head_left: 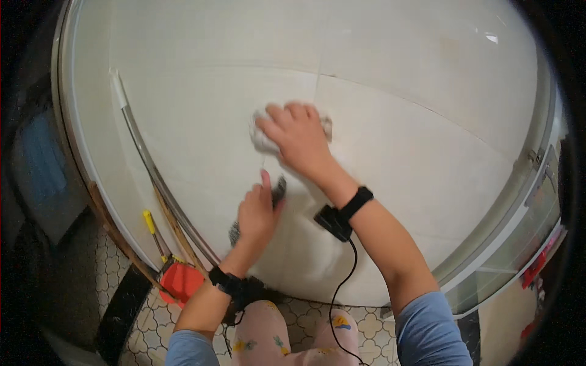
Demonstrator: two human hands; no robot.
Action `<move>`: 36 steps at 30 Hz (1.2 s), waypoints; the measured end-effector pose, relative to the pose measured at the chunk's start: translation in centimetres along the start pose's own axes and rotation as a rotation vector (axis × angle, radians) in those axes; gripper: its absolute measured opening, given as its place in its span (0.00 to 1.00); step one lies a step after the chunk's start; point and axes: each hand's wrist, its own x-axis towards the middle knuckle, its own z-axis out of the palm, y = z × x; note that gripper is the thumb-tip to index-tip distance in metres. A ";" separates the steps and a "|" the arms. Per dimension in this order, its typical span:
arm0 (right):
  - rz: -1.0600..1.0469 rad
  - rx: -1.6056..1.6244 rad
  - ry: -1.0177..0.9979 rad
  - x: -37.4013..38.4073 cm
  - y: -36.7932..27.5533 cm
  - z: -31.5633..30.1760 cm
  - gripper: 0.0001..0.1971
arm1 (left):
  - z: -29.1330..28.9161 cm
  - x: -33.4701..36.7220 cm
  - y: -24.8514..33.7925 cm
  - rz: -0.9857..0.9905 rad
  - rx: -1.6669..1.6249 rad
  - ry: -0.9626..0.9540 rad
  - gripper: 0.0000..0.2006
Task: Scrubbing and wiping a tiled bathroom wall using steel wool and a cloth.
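While a crumpled, whitish, cloth-like wad (260, 135) is pressed against a broad white tiled surface (397, 152), its ends are seen sticking out on both sides of the right hand (297, 137), whose fingers are curled over it in a grip, slightly blurred. Just below and to the left, a dark grey, speckled, soft-looking piece (279, 190) is clasped by the left hand (256, 212): its fingers are closed around it, the thumb is pointed upward, and the far end is left poking out near the wrist; its exact kind cannot be told. Both wrists are wrapped in black straps, and from the black box (334, 224) at the right wrist a thin black cable (347, 277) is trailed downward. Over at the left, a long grey metal pole with a white end (146, 157) is leaned at a slant, with a red plastic dustpan (182, 282) and a yellow-handled tool (149, 222) placed near its lower end.
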 end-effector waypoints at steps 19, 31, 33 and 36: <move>-0.087 -0.040 -0.363 -4.7 -7.5 4.5 0.19 | 13.4 -23.1 -1.8 -0.934 -1.085 -0.615 0.44; 0.208 -0.287 0.231 4.0 2.8 -1.2 0.33 | 14.4 -23.9 -1.8 -1.059 -1.013 -0.636 0.43; 0.281 -0.234 0.248 5.4 0.5 1.9 0.34 | 14.8 -24.8 -2.0 -1.012 -0.992 -0.602 0.42; 0.136 -0.206 -0.048 3.9 -6.6 7.2 0.21 | 15.1 -24.8 -2.4 -0.948 -0.970 -0.600 0.42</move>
